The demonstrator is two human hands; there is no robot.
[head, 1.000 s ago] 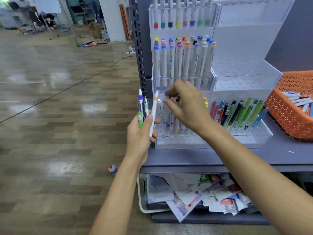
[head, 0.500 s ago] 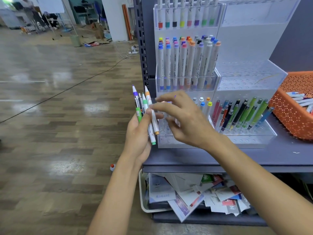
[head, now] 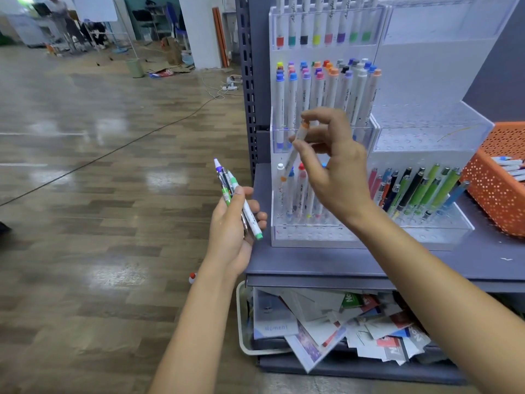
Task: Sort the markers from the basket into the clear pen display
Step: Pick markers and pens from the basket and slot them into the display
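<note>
While the left hand [head: 231,228] clasps spare markers [head: 227,184], the right hand [head: 333,172] pinches an orange marker [head: 289,162] above the display's [head: 312,238] front left corner, likely needing upright slotting next.

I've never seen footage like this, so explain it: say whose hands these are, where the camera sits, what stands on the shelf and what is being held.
No machine here: a person works with bare hands, filmed by one camera worn on the head, looking forward and down. The right hand pinches an orange-capped marker in front of the clear pen display. The left hand grips a bundle of markers. The display stands on a grey shelf and holds rows of markers. To its right sits the orange basket with more markers inside.
</note>
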